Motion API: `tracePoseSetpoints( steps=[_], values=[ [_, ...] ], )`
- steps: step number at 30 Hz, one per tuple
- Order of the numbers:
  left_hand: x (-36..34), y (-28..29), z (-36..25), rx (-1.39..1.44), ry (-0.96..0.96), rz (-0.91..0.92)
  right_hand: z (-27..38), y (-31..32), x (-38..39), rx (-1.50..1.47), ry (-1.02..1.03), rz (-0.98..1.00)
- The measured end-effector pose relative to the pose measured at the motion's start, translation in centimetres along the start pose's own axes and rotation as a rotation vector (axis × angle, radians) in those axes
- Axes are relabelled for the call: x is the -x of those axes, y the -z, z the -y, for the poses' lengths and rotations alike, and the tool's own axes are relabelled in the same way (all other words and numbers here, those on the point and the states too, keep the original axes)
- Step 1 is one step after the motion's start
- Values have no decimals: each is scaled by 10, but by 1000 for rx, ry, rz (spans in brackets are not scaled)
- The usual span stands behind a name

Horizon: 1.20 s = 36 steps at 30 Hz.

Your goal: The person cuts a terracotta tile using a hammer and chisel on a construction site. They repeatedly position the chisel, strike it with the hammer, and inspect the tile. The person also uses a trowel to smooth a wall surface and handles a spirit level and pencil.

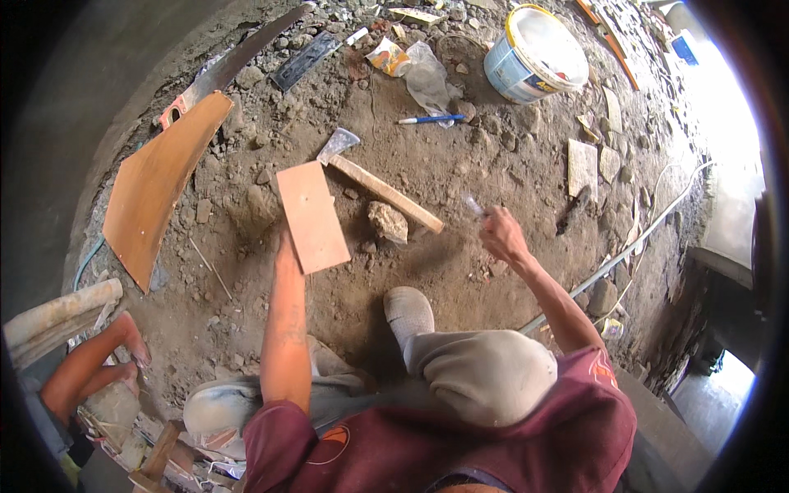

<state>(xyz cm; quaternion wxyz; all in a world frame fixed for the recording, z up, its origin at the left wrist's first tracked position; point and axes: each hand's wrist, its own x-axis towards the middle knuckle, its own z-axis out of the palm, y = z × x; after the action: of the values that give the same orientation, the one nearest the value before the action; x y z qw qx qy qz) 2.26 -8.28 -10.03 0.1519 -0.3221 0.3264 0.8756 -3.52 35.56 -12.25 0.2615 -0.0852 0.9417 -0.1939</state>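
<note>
My left hand [285, 240], largely hidden, holds a small rectangular plywood piece [314, 218] from beneath. Just beyond it lies a wooden bar [386, 193], with a pale metal axe-like head [337, 142] at its far end, partly behind the plywood. A rough stone [386, 223] sits beside the bar. To the right, my right hand [501, 234] is closed on a small shiny tool [473, 205], too blurred to identify, held above the dirt.
A saw [238, 57] and larger board [154, 191] lie left. Beyond are a bucket [534, 62], plastic bag [426, 78] and blue pen [429, 118]. A pipe [612, 263] runs along the right. Another person's legs [99, 361] show lower left.
</note>
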Motion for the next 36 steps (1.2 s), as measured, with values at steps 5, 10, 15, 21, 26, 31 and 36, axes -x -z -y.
tracePoseSetpoints(
  steps=[5, 10, 15, 21, 26, 31, 36],
  values=[
    [-22, -12, 12, -110, -48, -131, 70, 69, -89, 69, 291, -374],
    [-96, -32, 38, -766, -62, -477, 98, 55, -199, 354, 634, -471],
    [-138, -42, 37, -1088, 74, -651, 110, 37, -235, 408, 592, -258],
    [-119, -42, 19, -986, 16, -490, 147, 64, -199, 188, 427, -191],
    [-100, -26, 12, -992, -48, -346, 190, 94, -135, -372, 82, 47],
    [-28, -51, -6, -206, -324, 210, 226, 80, -80, -908, -133, 505],
    [2, -40, -8, -223, -295, 166, 251, 58, -63, -906, -138, 616]
  ],
)
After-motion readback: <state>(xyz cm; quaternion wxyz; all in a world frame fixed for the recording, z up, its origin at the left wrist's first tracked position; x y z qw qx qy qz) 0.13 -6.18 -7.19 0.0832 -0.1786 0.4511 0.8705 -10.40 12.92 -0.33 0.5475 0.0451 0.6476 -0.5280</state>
